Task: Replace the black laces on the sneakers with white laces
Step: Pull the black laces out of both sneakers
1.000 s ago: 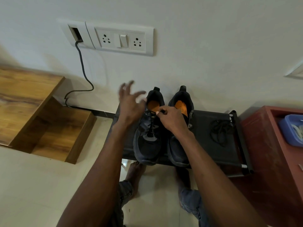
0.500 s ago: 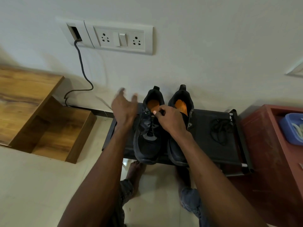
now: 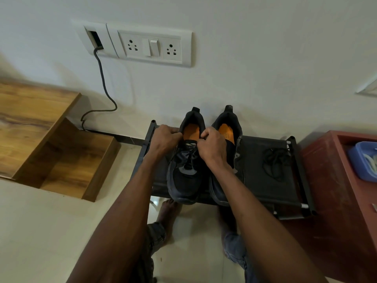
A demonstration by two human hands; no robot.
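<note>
Both hands work at the collar of the left sneaker (image 3: 184, 170), which stands beside the right sneaker (image 3: 228, 152) on a low black shoe rack (image 3: 271, 188). To do this step well, each should probably draw its lace end evenly, keeping the shoe steady. Curled at the top eyelets, the left hand (image 3: 164, 139) and the right hand (image 3: 212, 147) appear to pinch lace ends, though their fingertips hide the grip. A removed black lace (image 3: 274, 160) lies on the rack; white laces seem to sit in a blue tub (image 3: 361, 160).
</note>
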